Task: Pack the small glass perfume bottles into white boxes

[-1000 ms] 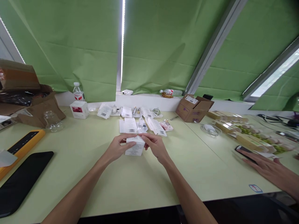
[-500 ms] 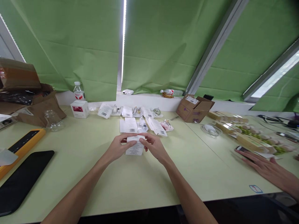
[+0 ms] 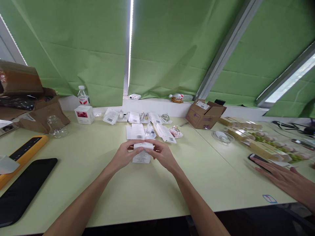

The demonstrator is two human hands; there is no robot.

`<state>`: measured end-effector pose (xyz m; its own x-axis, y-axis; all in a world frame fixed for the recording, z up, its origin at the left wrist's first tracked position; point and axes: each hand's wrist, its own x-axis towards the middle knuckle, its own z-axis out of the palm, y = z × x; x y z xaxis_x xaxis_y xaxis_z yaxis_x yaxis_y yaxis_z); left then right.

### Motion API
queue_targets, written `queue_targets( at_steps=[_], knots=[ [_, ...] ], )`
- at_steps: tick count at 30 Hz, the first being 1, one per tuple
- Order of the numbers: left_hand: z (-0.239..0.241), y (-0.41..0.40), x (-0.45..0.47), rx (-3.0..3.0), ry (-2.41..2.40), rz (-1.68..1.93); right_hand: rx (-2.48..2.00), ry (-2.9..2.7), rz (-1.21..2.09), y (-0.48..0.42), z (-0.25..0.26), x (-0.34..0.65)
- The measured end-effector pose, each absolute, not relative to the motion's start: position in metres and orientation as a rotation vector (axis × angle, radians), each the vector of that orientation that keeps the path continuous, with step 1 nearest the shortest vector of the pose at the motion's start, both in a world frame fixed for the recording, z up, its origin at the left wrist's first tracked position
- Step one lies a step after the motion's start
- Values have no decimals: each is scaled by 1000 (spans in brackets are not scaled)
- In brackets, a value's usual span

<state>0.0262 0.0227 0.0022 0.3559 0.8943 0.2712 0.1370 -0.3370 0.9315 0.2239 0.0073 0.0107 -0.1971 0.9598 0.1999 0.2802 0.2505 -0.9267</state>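
A small white box [image 3: 141,158] with printed text stands on the pale green table between my hands. My left hand [image 3: 125,155] grips its left side, thumb on the near top edge and fingers around the back. From the other side my right hand [image 3: 162,155] grips it the same way, and both thumbs almost meet at the top flap. Just beyond lie flattened white cartons with barcodes [image 3: 135,132]. Beside them are a clear glass perfume bottle [image 3: 149,129] and a pinkish bottle [image 3: 175,131] on white trays.
On the left are a black phone [image 3: 26,190], an orange power strip [image 3: 27,154], a glass jar [image 3: 57,127] and a white box with a red picture [image 3: 84,115]. An open cardboard box [image 3: 205,114] stands at back right. Another person's hand [image 3: 283,177] rests on a phone at right.
My thumbs have shifted slightly along the top edge of the white box, which stays in place. The other person's hand has moved a little.
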Motion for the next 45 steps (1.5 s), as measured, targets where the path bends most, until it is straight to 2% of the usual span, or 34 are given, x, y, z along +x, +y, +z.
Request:
queue_targets(
  at_steps=[45],
  knots=[
    [5, 20, 28, 1738, 979, 1073, -1203, -1640, 992, 4, 14, 222]
  ],
)
